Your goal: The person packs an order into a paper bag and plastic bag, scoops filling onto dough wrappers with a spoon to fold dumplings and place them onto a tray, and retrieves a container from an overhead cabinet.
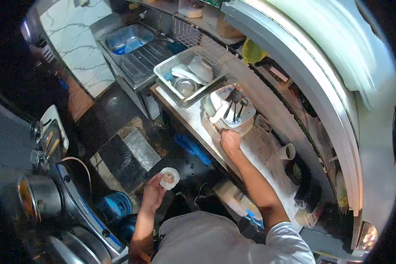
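Visibly, the left fingers [155, 180] hold a small, white, angular-rimmed bowl [175, 172].

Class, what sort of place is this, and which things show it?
Most likely a kitchen: there is a metal sink, a basket of dishes and a large pot.

One small dish [176, 182], one utensil tub [248, 115], one perforated basket [179, 57], one sink [136, 33], one cup [285, 152]

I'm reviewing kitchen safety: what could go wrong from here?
The small white bowl, held at its edge by the left hand above the floor, could tip and spill its contents. The right hand, close to the white tub, might jostle the utensils in it.
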Available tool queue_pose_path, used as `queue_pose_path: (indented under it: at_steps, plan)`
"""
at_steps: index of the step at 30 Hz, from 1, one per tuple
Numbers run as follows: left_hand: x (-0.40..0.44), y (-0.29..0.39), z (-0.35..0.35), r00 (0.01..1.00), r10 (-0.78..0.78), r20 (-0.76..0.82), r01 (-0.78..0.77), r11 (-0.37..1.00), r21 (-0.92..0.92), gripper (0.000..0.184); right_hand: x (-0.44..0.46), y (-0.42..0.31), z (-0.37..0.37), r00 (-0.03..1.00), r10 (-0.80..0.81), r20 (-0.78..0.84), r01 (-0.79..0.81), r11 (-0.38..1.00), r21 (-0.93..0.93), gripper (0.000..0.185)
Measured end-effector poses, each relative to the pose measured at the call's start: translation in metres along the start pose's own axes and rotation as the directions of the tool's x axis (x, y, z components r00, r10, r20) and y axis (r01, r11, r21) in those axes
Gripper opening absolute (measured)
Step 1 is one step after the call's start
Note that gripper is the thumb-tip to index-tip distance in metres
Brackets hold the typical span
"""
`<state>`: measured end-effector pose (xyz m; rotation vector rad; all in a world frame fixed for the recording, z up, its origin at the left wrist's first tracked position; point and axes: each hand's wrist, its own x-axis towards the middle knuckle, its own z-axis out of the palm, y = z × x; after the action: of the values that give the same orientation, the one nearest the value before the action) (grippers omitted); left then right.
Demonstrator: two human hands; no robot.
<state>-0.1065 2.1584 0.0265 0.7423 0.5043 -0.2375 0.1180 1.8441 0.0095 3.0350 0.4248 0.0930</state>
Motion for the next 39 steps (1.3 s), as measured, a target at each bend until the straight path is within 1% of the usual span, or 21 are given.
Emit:
queue_pose_path:
  at_steps: [1,2,5,7,10,13,14,16,17,20,23,26,29,32,35,38,39]
  plan:
    - [0.007,0.000,-0.008,1.000,0.000,0.019,0.000,1.000,0.009,0.035,0.001,-0.003,-0.006,1.000,0.011,-0.027,-0.010,0.999,0.038,0.020]
    - [0.011,0.001,-0.014,0.999,0.003,0.036,-0.004,1.000,0.018,0.035,0.004,-0.003,-0.006,1.000,0.014,-0.013,-0.013,0.999,0.040,0.021]
    - [0.013,0.011,-0.014,0.999,-0.026,-0.022,0.027,0.998,0.058,0.036,0.009,0.004,0.000,1.000,0.016,0.026,-0.017,0.998,0.060,0.023]
    - [0.018,0.011,-0.020,1.000,-0.025,0.005,0.025,0.999,0.028,0.037,0.012,0.007,-0.002,0.998,0.027,0.048,-0.031,0.996,0.088,0.025]
    - [0.022,0.015,-0.015,0.998,-0.040,0.046,0.040,0.999,0.003,0.038,0.009,0.007,-0.016,0.991,0.050,0.122,-0.060,0.995,0.078,0.026]
    - [0.029,0.018,-0.005,0.995,-0.060,0.075,0.061,0.998,-0.007,0.039,0.001,0.020,0.001,0.998,-0.034,0.054,0.025,0.988,0.152,0.030]
    - [0.032,0.017,-0.003,0.995,-0.068,0.079,0.069,0.998,-0.013,0.039,-0.003,0.026,0.003,0.999,-0.025,0.036,0.018,0.981,0.196,0.029]
    - [0.042,0.013,0.004,0.994,-0.085,0.068,0.083,0.996,0.031,0.038,-0.013,0.034,-0.004,1.000,-0.010,0.006,0.008,0.960,0.281,0.028]
    - [0.048,0.009,0.006,0.994,-0.095,0.059,0.092,0.994,0.051,0.037,-0.016,0.037,-0.009,0.992,0.091,0.085,-0.116,0.930,0.349,0.020]
    - [0.082,-0.014,0.009,0.983,-0.132,0.127,0.124,0.990,0.072,0.035,-0.034,0.059,-0.003,0.982,0.186,0.019,-0.161,0.789,0.592,0.016]
    - [0.108,-0.035,0.019,0.975,-0.139,0.175,0.124,0.988,0.097,0.034,-0.052,0.066,-0.017,0.945,0.309,0.106,-0.303,0.706,0.640,0.013]
    - [0.131,-0.054,0.033,0.968,-0.152,0.201,0.136,0.987,0.090,0.033,-0.064,0.063,-0.026,0.883,0.451,0.132,-0.417,0.624,0.661,0.017]
    - [0.146,-0.061,0.047,0.954,-0.177,0.242,0.159,0.983,0.092,0.034,-0.074,0.068,-0.017,0.886,0.462,0.022,-0.307,0.553,0.775,0.021]
    - [0.157,-0.064,0.057,0.941,-0.188,0.283,0.167,0.981,0.099,0.035,-0.082,0.073,-0.030,0.856,0.489,0.168,-0.418,0.461,0.783,0.021]
    - [0.165,-0.071,0.066,0.939,-0.199,0.280,0.181,0.980,0.089,0.036,-0.090,0.084,-0.013,0.852,0.490,0.185,-0.380,0.335,0.862,0.021]
    - [0.174,-0.079,0.066,0.936,-0.193,0.294,0.179,0.981,0.075,0.036,-0.089,0.072,-0.044,0.833,0.537,0.135,-0.427,0.468,0.774,0.023]
    - [0.174,-0.077,0.068,0.934,-0.188,0.303,0.176,0.982,0.067,0.037,-0.086,0.073,-0.055,0.811,0.560,0.167,-0.448,0.412,0.794,0.024]
